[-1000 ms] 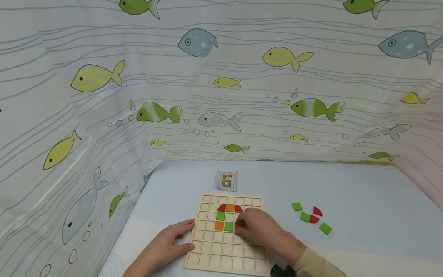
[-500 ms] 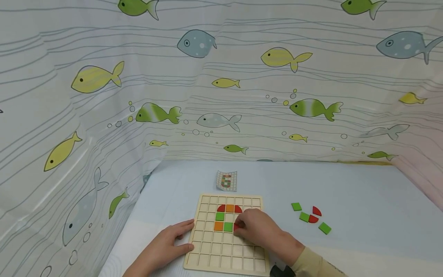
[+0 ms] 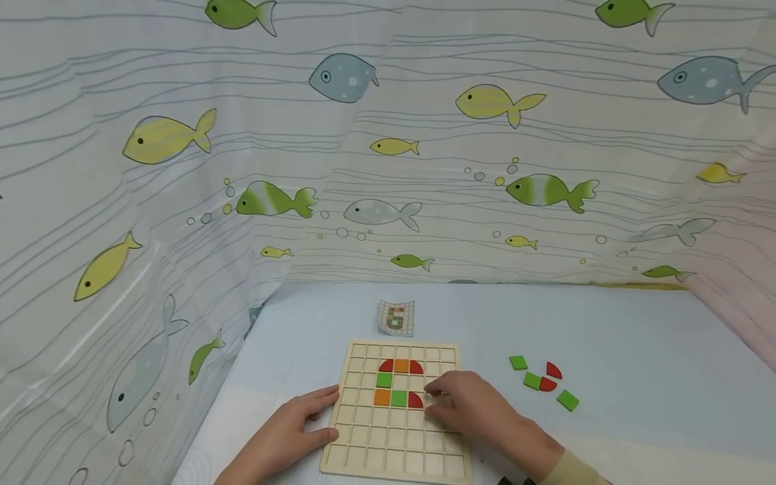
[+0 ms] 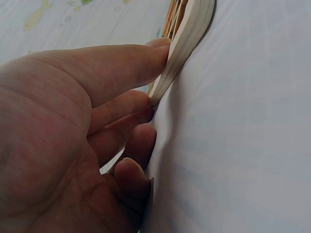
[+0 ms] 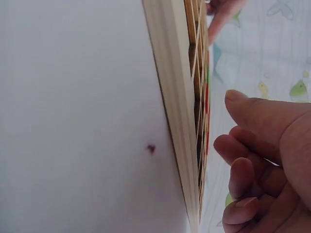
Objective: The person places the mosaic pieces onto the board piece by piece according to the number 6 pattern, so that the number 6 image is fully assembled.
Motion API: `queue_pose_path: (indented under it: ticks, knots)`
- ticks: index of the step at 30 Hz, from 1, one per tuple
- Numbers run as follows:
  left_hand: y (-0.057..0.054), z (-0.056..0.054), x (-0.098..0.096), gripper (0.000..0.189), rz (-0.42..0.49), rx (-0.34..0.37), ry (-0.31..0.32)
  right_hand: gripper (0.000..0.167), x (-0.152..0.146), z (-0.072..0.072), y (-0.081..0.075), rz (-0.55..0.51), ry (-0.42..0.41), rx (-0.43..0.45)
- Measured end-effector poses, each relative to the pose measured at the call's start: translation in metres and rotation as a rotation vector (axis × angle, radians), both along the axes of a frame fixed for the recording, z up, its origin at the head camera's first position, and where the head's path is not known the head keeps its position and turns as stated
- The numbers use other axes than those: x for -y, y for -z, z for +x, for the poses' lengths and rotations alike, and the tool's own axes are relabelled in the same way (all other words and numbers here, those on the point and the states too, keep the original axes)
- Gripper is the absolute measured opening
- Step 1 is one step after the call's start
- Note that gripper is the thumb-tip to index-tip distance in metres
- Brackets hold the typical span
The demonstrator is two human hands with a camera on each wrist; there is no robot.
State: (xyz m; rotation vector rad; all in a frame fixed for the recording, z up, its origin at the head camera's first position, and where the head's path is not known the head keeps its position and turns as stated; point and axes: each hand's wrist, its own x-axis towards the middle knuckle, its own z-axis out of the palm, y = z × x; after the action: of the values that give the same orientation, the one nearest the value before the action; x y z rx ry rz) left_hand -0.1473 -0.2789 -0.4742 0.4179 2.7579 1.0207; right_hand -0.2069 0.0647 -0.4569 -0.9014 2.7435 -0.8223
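On the pale tabletop [image 3: 461,316], a wooden grid board [image 3: 397,438] is filled as far as seven tiles: red quarter-round [image 3: 386,366], orange square [image 3: 401,366] and second red quarter-round [image 3: 415,367] in one far row; a green square [image 3: 384,380] below the first; then second orange square [image 3: 382,398], second green square [image 3: 398,399] and third red quarter-round [image 3: 415,400] in the next row. Just beyond the board a small pattern card [image 3: 396,318] is laid, its coloured figure read as something like a 6 – finer detail too small to tell. Judged by it, the upper curve and middle bar are done; the lower loop is left. Right of the board, three loose green squares [image 3: 531,381] and two loose red quarter-rounds [image 3: 548,384] are not yet placed – seemingly enough for that loop. Nothing is held by the right hand [image 3: 469,406]: thumb and forefinger are parted just beside the third red quarter-round, other fingers loosely bent. The board's left edge is touched by thumb and fingertip of the left hand [image 3: 294,426], spread apart, no tile held.
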Motion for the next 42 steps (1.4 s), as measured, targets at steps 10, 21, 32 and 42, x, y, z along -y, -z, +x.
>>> queue_pose_path:
  ticks: [10,21,32,42]
  knots:
    - [-0.001,0.000,-0.001,0.068,-0.005,0.001,-0.004,0.037,-0.027,0.008,-0.001,-0.097,0.060,0.008]
    - [-0.001,-0.001,-0.001,0.069,-0.006,0.012,0.002,0.036,-0.060,0.017,0.005,-0.075,0.253,-0.044]
    - [-0.002,-0.002,-0.004,0.071,0.008,0.051,0.012,0.037,-0.096,0.027,0.010,-0.111,0.387,-0.079]
    - [-0.001,-0.004,-0.002,0.072,0.005,0.052,0.019,0.039,-0.130,0.031,0.016,-0.097,0.504,-0.103]
